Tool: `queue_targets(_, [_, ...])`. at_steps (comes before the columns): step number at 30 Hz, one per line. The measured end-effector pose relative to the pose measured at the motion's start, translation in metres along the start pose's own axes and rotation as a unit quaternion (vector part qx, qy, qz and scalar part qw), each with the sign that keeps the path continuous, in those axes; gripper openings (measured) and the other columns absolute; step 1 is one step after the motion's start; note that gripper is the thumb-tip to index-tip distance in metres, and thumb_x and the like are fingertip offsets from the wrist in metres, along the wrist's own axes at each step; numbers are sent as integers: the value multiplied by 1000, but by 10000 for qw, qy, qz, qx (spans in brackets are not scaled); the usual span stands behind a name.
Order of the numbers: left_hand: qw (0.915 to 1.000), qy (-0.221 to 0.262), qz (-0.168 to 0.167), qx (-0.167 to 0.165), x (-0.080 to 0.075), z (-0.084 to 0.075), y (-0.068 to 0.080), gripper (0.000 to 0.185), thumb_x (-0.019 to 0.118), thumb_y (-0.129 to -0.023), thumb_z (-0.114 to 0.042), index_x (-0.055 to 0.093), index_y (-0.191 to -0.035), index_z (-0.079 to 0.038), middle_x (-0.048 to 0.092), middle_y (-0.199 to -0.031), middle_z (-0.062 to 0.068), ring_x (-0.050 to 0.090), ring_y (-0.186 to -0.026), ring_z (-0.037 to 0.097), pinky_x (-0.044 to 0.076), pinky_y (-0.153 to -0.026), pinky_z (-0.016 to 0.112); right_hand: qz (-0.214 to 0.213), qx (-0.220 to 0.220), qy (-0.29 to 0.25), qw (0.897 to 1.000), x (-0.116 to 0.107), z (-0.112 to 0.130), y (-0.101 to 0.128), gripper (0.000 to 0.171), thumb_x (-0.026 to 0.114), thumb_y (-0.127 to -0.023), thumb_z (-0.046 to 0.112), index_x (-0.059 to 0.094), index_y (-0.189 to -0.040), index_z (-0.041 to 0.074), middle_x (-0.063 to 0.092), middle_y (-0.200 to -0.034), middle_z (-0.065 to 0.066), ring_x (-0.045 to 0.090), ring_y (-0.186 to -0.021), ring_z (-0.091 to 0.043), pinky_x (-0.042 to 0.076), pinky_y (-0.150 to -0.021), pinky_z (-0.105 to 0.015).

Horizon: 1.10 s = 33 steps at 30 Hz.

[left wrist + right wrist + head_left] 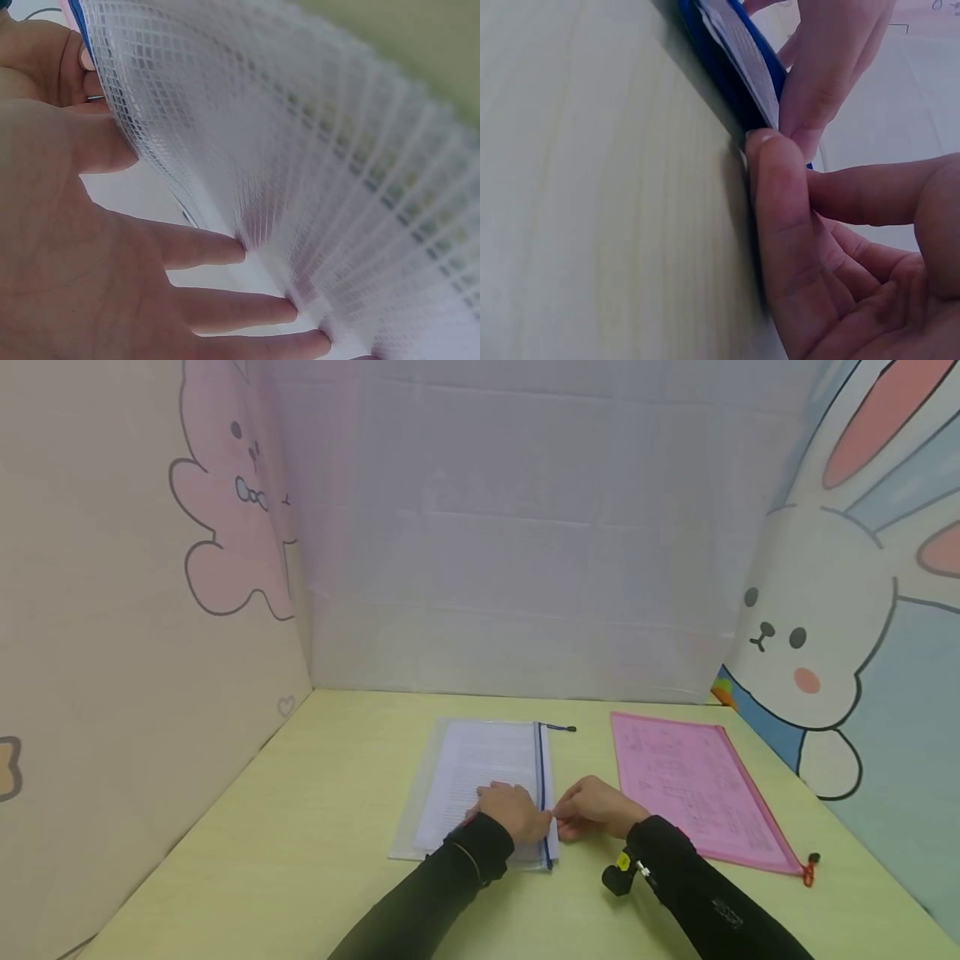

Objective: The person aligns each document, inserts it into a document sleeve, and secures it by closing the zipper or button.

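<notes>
Take the clear mesh zip pouch (480, 789) with the blue zipper (542, 777) as your landmark: it lies flat on the pale green counter (315, 827), a sheaf of printed papers (480, 768) inside it, and its zipper runs along the long edge on your right. On the left part of the pouch, your left hand (513, 810) rests near its near end with the fingers (217, 247) straight and spread; the left wrist view shows them pressing into the mesh, and the thumb looks to lie up by the blue edge, so this hand is flat and holding the pouch down rather than closing round it. At the zipper edge, just right of that hand, your right hand (592, 808) has its grip closed in a pinch: in the right wrist view the thumb and fingertips (780, 172) meet on the blue edge, though you cannot make out the slider itself between them. The zipper's cord pull (558, 727) lies at the far end of the pouch, well away from both hands. Judging from that, the papers are already in and the zipper work at the near end is what remains; whether the track is open or shut there cannot be told. Further right of the pouch, well apart from it, a pink zip pouch (697, 789) lies flat with its own sheet inside.
</notes>
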State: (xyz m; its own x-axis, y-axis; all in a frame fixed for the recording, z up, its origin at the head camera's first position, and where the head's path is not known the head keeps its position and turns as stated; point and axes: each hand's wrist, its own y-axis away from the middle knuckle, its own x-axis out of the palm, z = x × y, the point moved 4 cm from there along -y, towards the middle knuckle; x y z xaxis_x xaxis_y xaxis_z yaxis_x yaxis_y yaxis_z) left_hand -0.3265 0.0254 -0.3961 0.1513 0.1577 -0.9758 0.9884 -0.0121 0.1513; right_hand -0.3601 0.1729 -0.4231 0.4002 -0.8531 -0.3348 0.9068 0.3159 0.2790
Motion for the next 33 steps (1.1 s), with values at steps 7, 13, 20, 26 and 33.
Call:
queue_targets(7, [9999, 85, 91, 102, -1, 2, 1, 71, 54, -98, -59, 53, -146, -6, 49, -147, 26, 45, -135, 47, 50, -96, 63, -43, -1, -54, 10000, 1, 1, 0, 14, 66, -93, -3, 70, -103, -12, 69, -76, -10, 67, -61, -13, 59, -61, -28])
queue_targets(13, [9996, 205, 84, 201, 0, 3, 1, 65, 51, -100, -54, 51, -148, -10, 47, -148, 29, 43, -135, 50, 48, -97, 65, -105, -14, -38, 9999, 1, -1, -4, 14, 67, -92, -3, 70, -104, -11, 69, -75, -10, 66, -60, -13, 59, -60, -28])
queue_targets(20, [9986, 388, 60, 358, -1, 2, 5, 60, 46, -103, -50, 48, -152, -16, 44, -149, 31, 42, -134, 52, 45, -97, 68, -1, -174, -29, 9998, 3, 2, -7, 13, 64, -93, -4, 70, -103, -10, 68, -73, -9, 63, -59, -12, 56, -59, -26])
queue_targets(26, [9979, 483, 47, 440, 1, 3, 5, 61, 42, -103, -51, 41, -157, -22, 43, -149, 33, 42, -134, 54, 44, -96, 70, 20, -393, 233, 9990, 7, 6, -10, 14, 63, -92, -3, 72, -100, -9, 69, -74, -7, 63, -59, -12, 55, -58, -25])
queue_targets(33, [9973, 350, 88, 640, 2, 3, 3, 77, 51, -96, -63, 37, -159, -21, 45, -146, 32, 45, -132, 51, 46, -100, 62, 78, -652, 548, 9963, 14, 9, -13, 13, 60, -86, -4, 73, -91, -5, 66, -71, -4, 60, -61, -13, 51, -58, -25])
